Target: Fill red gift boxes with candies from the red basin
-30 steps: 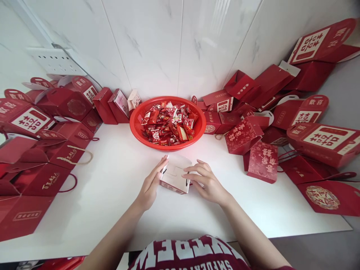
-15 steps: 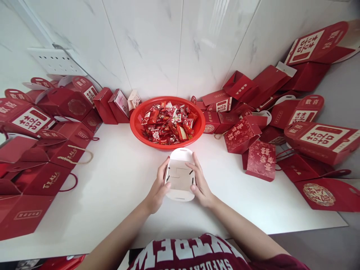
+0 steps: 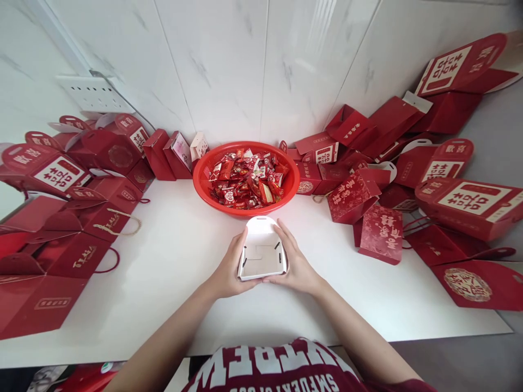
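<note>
A small paper gift box (image 3: 261,258) with a white inside faces up at me, unlidded, and nothing lies in it. Its far flap with a handle slot stands upright. My left hand (image 3: 232,275) is closed round the left side, its thumb along the near edge. On the right side my right hand (image 3: 297,267) grips the box, fingers along the wall and thumb at the near edge. Just beyond the box stands a red plastic basket (image 3: 200,193) heaped with wrapped candies (image 3: 247,182).
Red gift boxes (image 3: 98,207) crowd the left of the white table (image 3: 171,261). More red boxes (image 3: 379,234) are piled along the right. A tiled wall (image 3: 229,71) rises behind, with a power strip (image 3: 96,95) on it at the left.
The near flap no longer shows, and the box's near edge faces me. Both thumbs have moved from the sides to the near edge. The view has shifted slightly left.
</note>
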`<control>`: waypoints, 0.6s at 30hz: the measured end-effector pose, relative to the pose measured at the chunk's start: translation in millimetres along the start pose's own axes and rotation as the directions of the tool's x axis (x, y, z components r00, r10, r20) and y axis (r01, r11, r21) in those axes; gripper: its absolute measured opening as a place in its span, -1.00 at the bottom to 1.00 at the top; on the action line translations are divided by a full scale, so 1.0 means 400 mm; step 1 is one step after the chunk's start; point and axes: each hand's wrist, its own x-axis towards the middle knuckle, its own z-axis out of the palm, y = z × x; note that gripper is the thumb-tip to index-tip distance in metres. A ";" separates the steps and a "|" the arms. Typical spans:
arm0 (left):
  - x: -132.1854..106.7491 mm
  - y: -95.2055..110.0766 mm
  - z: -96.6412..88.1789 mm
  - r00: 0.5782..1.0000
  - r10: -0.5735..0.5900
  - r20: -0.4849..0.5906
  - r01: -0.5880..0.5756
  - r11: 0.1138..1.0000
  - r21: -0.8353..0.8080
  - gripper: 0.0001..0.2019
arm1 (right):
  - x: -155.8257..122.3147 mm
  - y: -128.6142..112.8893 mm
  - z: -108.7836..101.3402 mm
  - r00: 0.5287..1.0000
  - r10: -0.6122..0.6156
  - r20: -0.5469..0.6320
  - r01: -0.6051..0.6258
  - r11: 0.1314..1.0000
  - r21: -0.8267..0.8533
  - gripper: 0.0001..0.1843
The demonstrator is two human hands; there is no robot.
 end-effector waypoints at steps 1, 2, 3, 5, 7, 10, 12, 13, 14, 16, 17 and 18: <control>0.001 -0.001 -0.001 1.000 0.007 0.005 -0.007 1.000 -0.014 0.22 | 0.002 -0.008 -0.003 1.000 0.004 -0.013 -0.004 1.000 -0.021 0.30; 0.000 -0.001 -0.002 1.000 0.016 0.010 -0.015 0.999 -0.033 0.21 | 0.004 -0.013 -0.006 1.000 -0.007 -0.016 0.006 1.000 -0.029 0.26; 0.000 -0.002 -0.004 1.000 0.021 0.012 -0.020 0.999 -0.051 0.20 | 0.005 -0.016 -0.009 0.999 -0.031 -0.010 0.031 0.999 -0.022 0.23; -0.002 -0.002 -0.006 1.000 0.024 -0.003 -0.024 0.999 -0.046 0.15 | 0.004 -0.016 -0.016 0.995 -0.098 0.020 0.097 0.995 0.025 0.17; -0.001 0.001 -0.006 0.999 0.028 -0.040 -0.027 0.999 0.028 0.11 | 0.002 -0.009 -0.019 0.991 -0.126 0.050 0.123 0.990 0.070 0.17; 0.006 0.009 0.002 0.994 0.056 -0.092 -0.045 0.992 0.120 0.05 | -0.002 0.002 -0.011 0.994 -0.092 0.054 0.085 0.989 0.122 0.23; 0.012 0.012 0.011 0.994 0.044 -0.104 -0.037 0.997 0.068 0.01 | -0.002 0.008 0.005 0.997 -0.078 0.024 0.072 0.979 0.189 0.27; 0.014 0.011 0.016 0.995 0.028 -0.099 -0.029 1.000 -0.007 -0.01 | -0.002 0.012 0.015 0.997 -0.077 0.006 0.074 0.972 0.224 0.29; 0.016 0.010 0.021 0.996 0.012 -0.090 -0.021 0.995 -0.101 -0.01 | -0.001 0.015 0.026 0.997 -0.078 -0.009 0.077 0.963 0.257 0.32; 0.019 0.004 0.030 0.996 -0.005 -0.086 -0.019 0.961 -0.277 0.01 | 0.001 0.021 0.048 0.997 -0.077 -0.021 0.079 0.944 0.321 0.41; 0.021 0.002 0.033 0.995 -0.010 -0.099 -0.024 0.944 -0.330 0.03 | 0.003 0.024 0.058 0.997 -0.078 -0.016 0.078 0.934 0.348 0.44; 0.023 -0.001 0.036 0.992 -0.015 -0.125 -0.030 0.935 -0.353 0.05 | 0.007 0.028 0.065 0.996 -0.084 -0.010 0.081 0.925 0.370 0.47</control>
